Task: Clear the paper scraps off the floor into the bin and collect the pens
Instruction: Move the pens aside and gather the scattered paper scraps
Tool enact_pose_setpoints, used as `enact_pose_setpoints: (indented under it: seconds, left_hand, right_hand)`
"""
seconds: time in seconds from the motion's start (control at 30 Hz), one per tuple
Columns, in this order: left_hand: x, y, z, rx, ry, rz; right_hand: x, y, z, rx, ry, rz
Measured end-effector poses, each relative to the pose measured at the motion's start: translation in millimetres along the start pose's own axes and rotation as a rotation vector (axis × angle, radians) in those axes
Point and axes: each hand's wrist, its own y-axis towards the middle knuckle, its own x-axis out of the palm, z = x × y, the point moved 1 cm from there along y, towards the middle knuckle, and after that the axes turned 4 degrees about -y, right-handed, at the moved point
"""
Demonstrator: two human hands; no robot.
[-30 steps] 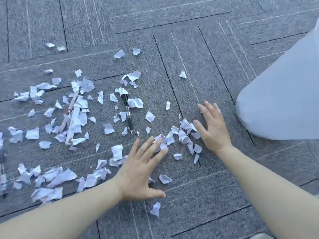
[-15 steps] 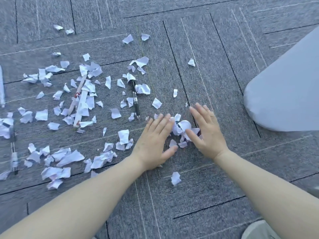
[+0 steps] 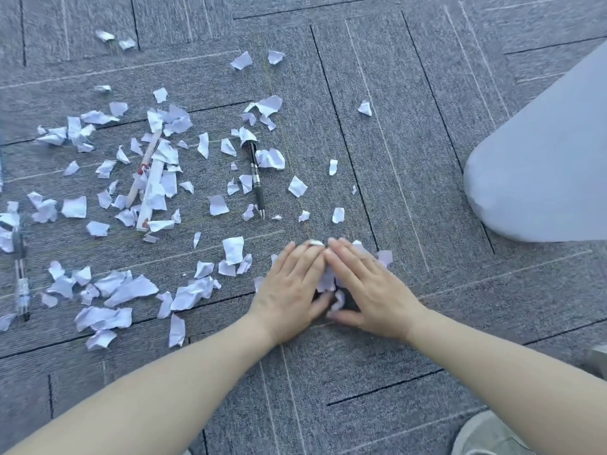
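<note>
Left hand (image 3: 290,292), right hand (image 3: 368,290) flat on carpet (image 3: 410,159), fingertips meeting over paper scraps (image 3: 328,280); black pen (image 3: 255,178) beyond.

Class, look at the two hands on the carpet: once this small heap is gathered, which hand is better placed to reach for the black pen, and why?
The left hand, probably. The black pen lies up and left of it, nearer than to the right hand. Reaching with the right would mean crossing over the left hand and the paper scraps between them.

even, cool daylight, soft shadows, no glare; mild wide-angle bending at edges, slight softness overall.
</note>
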Motion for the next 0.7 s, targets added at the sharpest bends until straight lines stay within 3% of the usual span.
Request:
enact_pose_setpoints:
  seconds: [0.1,0.2,0.37,0.47,0.6,0.7]
  left_hand:
    - [-12.4,27.4,-17.4,-0.124,-0.007,0.099]
    - [-29.4,55.2,-42.0,-0.187,0.06,0.084]
    - [-46.6,93.4,-82.9,-0.33,0.121,0.069]
    - [-51.6,115.9,-94.7,-0.423,0.139,0.083]
    - [-53.1,119.2,-90.8,-0.275,0.292,0.151]
    - [-51.1,114.8,-88.9,-0.135,0.341,0.226]
  right_hand:
    - [-0.3,29.3,2.8,0.174,0.042,0.098]
    - [-4.4,64.5,9.7,0.229,0.038,0.159]
    - [-22.3,116.6,35.0,0.348,-0.022,0.054]
    - [-32.2,143.6,45.3,0.309,0.027,0.008]
    - [-29.1,146.9,38.6,0.126,0.096,0.113]
    - [-22.6,140.2,31.9,0.144,-0.009,0.201]
